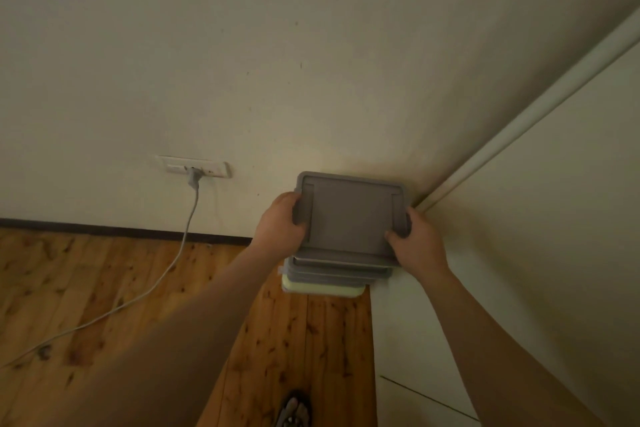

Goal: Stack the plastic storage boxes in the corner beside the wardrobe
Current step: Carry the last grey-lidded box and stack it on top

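Note:
A grey-lidded plastic storage box [349, 215] is the top of a stack in the corner between the wall and the white wardrobe [519, 253]. My left hand [282, 222] grips its left edge and my right hand [417, 239] grips its front right corner. Below it show the rims of more grey-lidded boxes [341, 272], and under those a pale yellow box [323, 289] on the wooden floor. The lower boxes are mostly hidden by the top one.
A wall socket [194, 166] left of the stack has a grey plug in it, and its cable [138, 298] trails across the wooden floor [104, 288] to the lower left. My sandalled foot [294, 409] shows at the bottom edge.

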